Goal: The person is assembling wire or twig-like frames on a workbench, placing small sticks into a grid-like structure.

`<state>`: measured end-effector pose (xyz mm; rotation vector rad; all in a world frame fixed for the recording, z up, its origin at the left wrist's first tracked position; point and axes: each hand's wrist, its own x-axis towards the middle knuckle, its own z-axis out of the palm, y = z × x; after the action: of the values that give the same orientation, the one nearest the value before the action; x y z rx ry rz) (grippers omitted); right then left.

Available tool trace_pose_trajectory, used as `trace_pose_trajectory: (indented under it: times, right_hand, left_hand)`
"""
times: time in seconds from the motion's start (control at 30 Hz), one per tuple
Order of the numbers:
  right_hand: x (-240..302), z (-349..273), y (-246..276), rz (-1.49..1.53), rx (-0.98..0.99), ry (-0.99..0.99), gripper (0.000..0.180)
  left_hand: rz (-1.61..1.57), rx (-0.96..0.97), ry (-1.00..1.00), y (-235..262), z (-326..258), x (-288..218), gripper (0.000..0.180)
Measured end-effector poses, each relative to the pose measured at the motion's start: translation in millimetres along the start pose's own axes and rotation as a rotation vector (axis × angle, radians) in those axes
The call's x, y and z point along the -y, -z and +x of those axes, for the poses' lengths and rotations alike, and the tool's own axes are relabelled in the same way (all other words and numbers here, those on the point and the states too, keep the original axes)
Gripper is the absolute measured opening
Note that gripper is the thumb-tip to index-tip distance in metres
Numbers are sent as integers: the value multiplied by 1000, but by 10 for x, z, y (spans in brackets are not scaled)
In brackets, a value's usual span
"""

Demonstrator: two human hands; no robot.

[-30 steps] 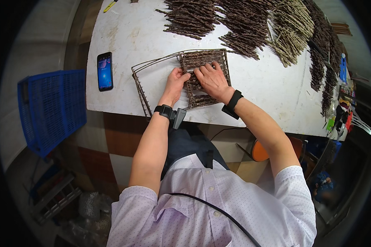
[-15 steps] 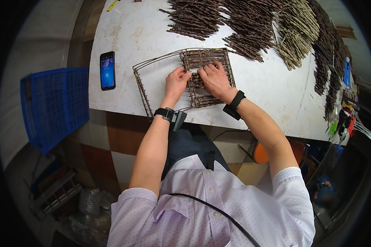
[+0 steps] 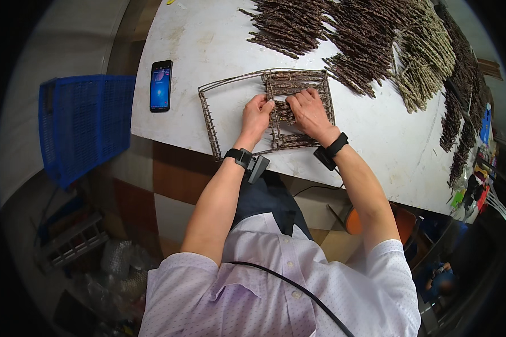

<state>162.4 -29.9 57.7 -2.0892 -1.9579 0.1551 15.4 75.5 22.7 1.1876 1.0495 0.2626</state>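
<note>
A rectangular frame of thin brown rods point(image 3: 209, 121) lies on the white table. Dark knobbly twisted strands point(image 3: 298, 82) fill much of its right half, with a gap among them. At the middle bar, my left hand point(image 3: 256, 119) is closed, thumb and forefinger pinched where strand ends meet the bar. My right hand point(image 3: 310, 114) rests over the right half, its fingers curled down onto the strands beside the gap. Its fingertips are partly hidden, and the exact strand under them is hard to make out. Both wrists wear black straps with small boxes.
Dark brown strand bundles point(image 3: 289, 28) and a pale one point(image 3: 424, 59) lie along the table's far side. A phone point(image 3: 161, 86) with a lit screen lies to the left. Blue plastic crates point(image 3: 87, 126) stand beyond the left edge; an orange stool point(image 3: 354, 222) is below the front edge.
The whole view has shifted, so table and frame appear slightly further right. Both hands keep nearly the same places on the frame, with only small finger movements.
</note>
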Motion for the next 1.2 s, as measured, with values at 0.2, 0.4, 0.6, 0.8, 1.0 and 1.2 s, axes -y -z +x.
trace_pose_trajectory:
  times: [0.2, 0.4, 0.6, 0.8, 1.0, 1.2]
  right_hand:
    - [-31, 87, 131, 22, 70, -15, 24]
    - [-97, 64, 25, 62, 69, 32, 50]
    - [36, 62, 2, -161, 46, -54, 11]
    - [-3, 202, 47, -76, 84, -157, 14]
    - [-111, 171, 252, 255, -72, -119, 53]
    - [-364, 208, 440, 549, -266, -287, 50]
  left_hand:
    - [136, 119, -83, 60, 6, -41, 29]
    - [-227, 82, 16, 5, 19, 39, 29]
    - [-132, 11, 61, -90, 23, -16, 30]
    - [163, -44, -99, -124, -7, 18, 35]
    - [115, -186, -113, -58, 142, 71, 34]
    - [417, -266, -149, -67, 86, -63, 33]
